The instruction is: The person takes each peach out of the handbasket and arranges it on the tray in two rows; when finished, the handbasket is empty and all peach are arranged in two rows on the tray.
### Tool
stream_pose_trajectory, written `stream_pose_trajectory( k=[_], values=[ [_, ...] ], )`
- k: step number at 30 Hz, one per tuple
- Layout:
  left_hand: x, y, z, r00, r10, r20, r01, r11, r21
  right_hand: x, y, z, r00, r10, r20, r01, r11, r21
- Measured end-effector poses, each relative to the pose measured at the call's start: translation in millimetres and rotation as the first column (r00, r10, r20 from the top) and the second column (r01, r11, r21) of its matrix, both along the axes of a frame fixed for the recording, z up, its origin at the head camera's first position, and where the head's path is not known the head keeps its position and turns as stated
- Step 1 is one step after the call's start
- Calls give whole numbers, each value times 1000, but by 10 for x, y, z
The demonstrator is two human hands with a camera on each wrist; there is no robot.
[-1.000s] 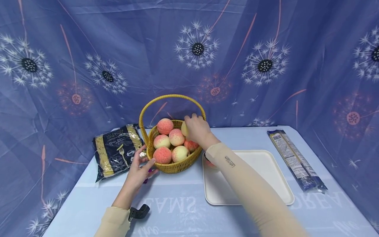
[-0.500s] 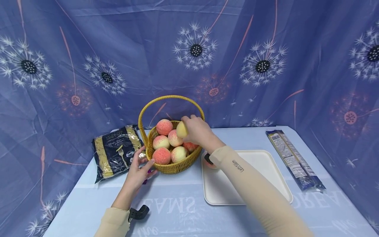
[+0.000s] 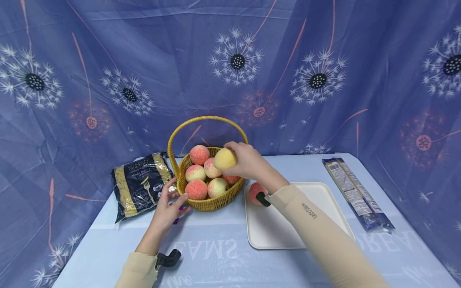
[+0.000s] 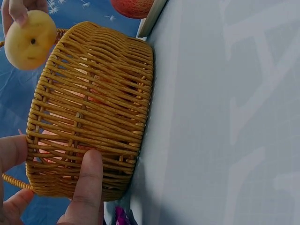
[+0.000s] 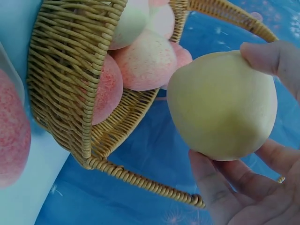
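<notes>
Your right hand (image 3: 248, 162) grips a yellow peach (image 3: 225, 159) above the wicker basket (image 3: 212, 200), fingers curled around it. Your left hand (image 3: 167, 208) rests straight fingers on the basket wall. The left wrist view alone shows the peach's stem dimple; the head view alone shows the white tray (image 3: 324, 208) on the bench (image 3: 216, 256).
</notes>
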State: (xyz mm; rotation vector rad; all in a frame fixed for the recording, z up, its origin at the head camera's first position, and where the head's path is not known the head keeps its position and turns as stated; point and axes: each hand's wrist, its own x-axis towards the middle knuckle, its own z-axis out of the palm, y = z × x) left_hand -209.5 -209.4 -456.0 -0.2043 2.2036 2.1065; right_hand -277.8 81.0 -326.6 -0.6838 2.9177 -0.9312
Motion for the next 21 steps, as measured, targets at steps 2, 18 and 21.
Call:
stream_pose_trajectory(
  k=[2,18,21],
  values=[
    [2,2,0,1000,1,-1,-1,1000,0,34,51,6,1000,4,8,-4,999,-35],
    [15,11,9,1000,2,3,-2,1000,-6,262,621,-83,998,-47,38,53,982,-183],
    [16,9,9,1000,0,5,0,1000,-7,284,753,-131,996,-80,51,88,979,-185]
  ],
)
